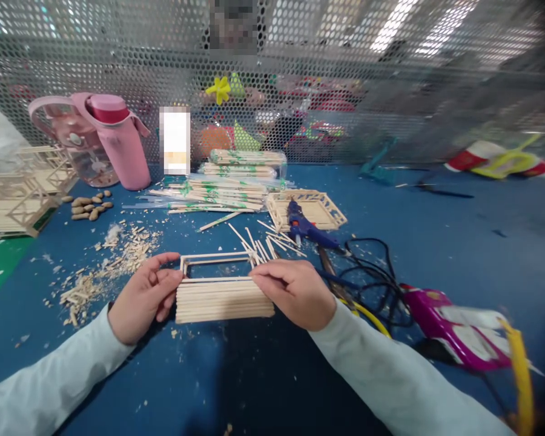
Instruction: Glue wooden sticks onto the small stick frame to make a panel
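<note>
A flat panel of wooden sticks glued side by side [222,300] lies on the blue table, with a thin rectangular stick frame [215,259] standing along its far edge. My left hand [143,297] pinches the panel's left end between thumb and fingers. My right hand [295,290] grips the right end, fingers closed over the top edge where the frame meets the panel. Loose sticks [266,242] lie just beyond my right hand.
A blue glue gun [306,229] rests by a small stick tray [318,209], cables [372,272] to the right. Packs of chopsticks [227,188], pink bottles [118,145], wood chips [113,254], nuts [88,204], a stick structure [18,194] and a purple tool [449,324] surround. Mesh wall behind.
</note>
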A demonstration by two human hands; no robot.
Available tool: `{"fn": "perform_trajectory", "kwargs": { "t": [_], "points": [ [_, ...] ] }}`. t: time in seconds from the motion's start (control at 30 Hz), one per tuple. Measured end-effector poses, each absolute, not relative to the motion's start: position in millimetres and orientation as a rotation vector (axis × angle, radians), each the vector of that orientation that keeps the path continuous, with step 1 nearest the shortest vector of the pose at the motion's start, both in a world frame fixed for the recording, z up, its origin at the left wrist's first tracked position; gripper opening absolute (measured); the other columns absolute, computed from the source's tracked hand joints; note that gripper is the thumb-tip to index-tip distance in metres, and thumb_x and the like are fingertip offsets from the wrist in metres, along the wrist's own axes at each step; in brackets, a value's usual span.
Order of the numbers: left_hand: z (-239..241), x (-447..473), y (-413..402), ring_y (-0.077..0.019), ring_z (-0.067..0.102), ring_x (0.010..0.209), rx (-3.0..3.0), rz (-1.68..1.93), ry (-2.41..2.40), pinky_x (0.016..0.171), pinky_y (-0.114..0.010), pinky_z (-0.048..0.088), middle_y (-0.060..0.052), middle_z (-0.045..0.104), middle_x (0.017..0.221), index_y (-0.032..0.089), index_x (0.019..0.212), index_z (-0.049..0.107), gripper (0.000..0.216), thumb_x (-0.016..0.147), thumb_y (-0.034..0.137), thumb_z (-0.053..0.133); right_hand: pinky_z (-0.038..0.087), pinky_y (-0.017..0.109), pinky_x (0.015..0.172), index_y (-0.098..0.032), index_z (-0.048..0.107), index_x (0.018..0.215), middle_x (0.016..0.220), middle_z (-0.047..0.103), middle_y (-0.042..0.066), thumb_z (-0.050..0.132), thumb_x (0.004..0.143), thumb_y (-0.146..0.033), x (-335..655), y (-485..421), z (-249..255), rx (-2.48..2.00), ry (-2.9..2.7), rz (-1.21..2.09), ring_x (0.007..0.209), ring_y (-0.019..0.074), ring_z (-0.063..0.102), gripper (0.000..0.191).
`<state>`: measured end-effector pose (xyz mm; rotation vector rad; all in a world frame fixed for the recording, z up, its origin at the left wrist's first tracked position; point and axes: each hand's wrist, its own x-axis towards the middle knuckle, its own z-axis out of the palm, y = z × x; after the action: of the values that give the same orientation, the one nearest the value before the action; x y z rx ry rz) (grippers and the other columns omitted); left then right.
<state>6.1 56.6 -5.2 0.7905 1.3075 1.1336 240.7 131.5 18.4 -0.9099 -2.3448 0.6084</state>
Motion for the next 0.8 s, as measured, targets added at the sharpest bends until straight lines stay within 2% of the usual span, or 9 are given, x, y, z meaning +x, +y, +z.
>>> {"fn": "perform_trajectory", "kwargs": {
  "t": [0.13, 0.23, 0.3, 0.37, 0.43, 0.53, 0.6, 0.7, 0.8],
  "points": [
    [1.3, 10.7, 58.0, -0.0025, 0.036, 0.034, 0.677, 1.147, 1.326, 0.033, -0.012, 0.031, 0.011, 0.050, 0.045, 0.017, 0.109, 0.042, 0.060, 0.063, 0.041, 0.073, 0.046, 0.020, 0.066, -0.019, 0.068, 0.077, 0.076, 0.072, 0.001, 0.046, 0.083, -0.018, 243.0, 131.6, 17.3, -0.920, -2.431, 0.571, 0.069, 0.0127, 0.066, 0.023],
    [6.3, 13.0, 58.5, -0.0026, 0.036, 0.036, 0.636, 1.137, 1.341, 0.035, -0.012, 0.033, 0.011, 0.049, 0.045, 0.017, 0.108, 0.043, 0.062, 0.060, 0.041, 0.074, 0.046, 0.023, 0.069, -0.020, 0.069, 0.084, 0.085, 0.072, 0.003, 0.042, 0.086, -0.023, 247.4, 132.7, 11.4, -0.943, -2.495, 0.554, 0.077, 0.0154, 0.067, 0.027],
    [8.5, 13.5, 58.2, -0.0029, 0.036, 0.036, 0.645, 1.129, 1.375, 0.034, -0.012, 0.033, 0.011, 0.049, 0.045, 0.016, 0.106, 0.044, 0.061, 0.059, 0.041, 0.074, 0.046, 0.022, 0.064, -0.020, 0.069, 0.092, 0.077, 0.072, 0.002, 0.042, 0.086, -0.025, 250.2, 133.3, 8.3, -0.976, -2.481, 0.575, 0.069, 0.0139, 0.066, 0.028],
    [10.1, 13.6, 58.0, -0.0031, 0.037, 0.036, 0.655, 1.123, 1.414, 0.033, -0.013, 0.033, 0.010, 0.051, 0.048, 0.016, 0.104, 0.046, 0.060, 0.057, 0.040, 0.074, 0.043, 0.020, 0.054, -0.019, 0.067, 0.100, 0.058, 0.066, -0.001, 0.045, 0.084, -0.027, 252.2, 132.8, 8.1, -1.036, -2.429, 0.609, 0.052, 0.0109, 0.060, 0.028],
    [11.1, 13.8, 58.2, -0.0030, 0.038, 0.037, 0.660, 1.121, 1.430, 0.033, -0.013, 0.034, 0.009, 0.053, 0.052, 0.017, 0.103, 0.046, 0.060, 0.056, 0.039, 0.075, 0.041, 0.019, 0.050, -0.017, 0.067, 0.100, 0.051, 0.062, -0.003, 0.050, 0.082, -0.028, 253.4, 131.1, 9.9, -1.063, -2.392, 0.620, 0.045, 0.0093, 0.054, 0.027],
    [10.9, 14.3, 59.1, -0.0032, 0.038, 0.037, 0.678, 1.114, 1.438, 0.034, -0.015, 0.034, 0.009, 0.053, 0.054, 0.018, 0.103, 0.046, 0.060, 0.055, 0.038, 0.076, 0.044, 0.019, 0.059, -0.019, 0.069, 0.089, 0.072, 0.071, 0.001, 0.049, 0.083, -0.026, 254.2, 127.9, 10.8, -0.991, -2.366, 0.566, 0.061, 0.0106, 0.063, 0.022],
    [9.8, 13.9, 59.3, -0.0038, 0.038, 0.037, 0.700, 1.099, 1.447, 0.035, -0.015, 0.034, 0.008, 0.051, 0.055, 0.018, 0.104, 0.047, 0.059, 0.057, 0.040, 0.074, 0.045, 0.019, 0.061, -0.021, 0.070, 0.085, 0.080, 0.073, 0.001, 0.048, 0.083, -0.027, 254.8, 126.7, 8.6, -0.964, -2.359, 0.531, 0.068, 0.0117, 0.066, 0.022],
    [8.7, 11.7, 55.9, -0.0050, 0.038, 0.039, 0.838, 1.084, 1.540, 0.034, -0.017, 0.031, 0.005, 0.052, 0.064, 0.020, 0.105, 0.047, 0.051, 0.065, 0.043, 0.068, 0.044, 0.019, 0.058, -0.022, 0.070, 0.084, 0.077, 0.073, 0.000, 0.051, 0.083, -0.028, 255.9, 126.8, 5.0, -0.967, -2.362, 0.508, 0.064, 0.0112, 0.066, 0.020],
    [11.1, 12.6, 47.3, -0.0118, 0.050, 0.056, 1.351, 1.186, 1.865, 0.047, -0.026, 0.043, -0.003, 0.056, 0.085, 0.022, 0.107, 0.049, 0.036, 0.076, 0.039, 0.058, 0.046, 0.019, 0.059, -0.022, 0.071, 0.084, 0.079, 0.074, 0.000, 0.051, 0.083, -0.026, 256.5, 127.3, 6.4, -0.966, -2.356, 0.508, 0.066, 0.0115, 0.067, 0.020]
  ]
}}
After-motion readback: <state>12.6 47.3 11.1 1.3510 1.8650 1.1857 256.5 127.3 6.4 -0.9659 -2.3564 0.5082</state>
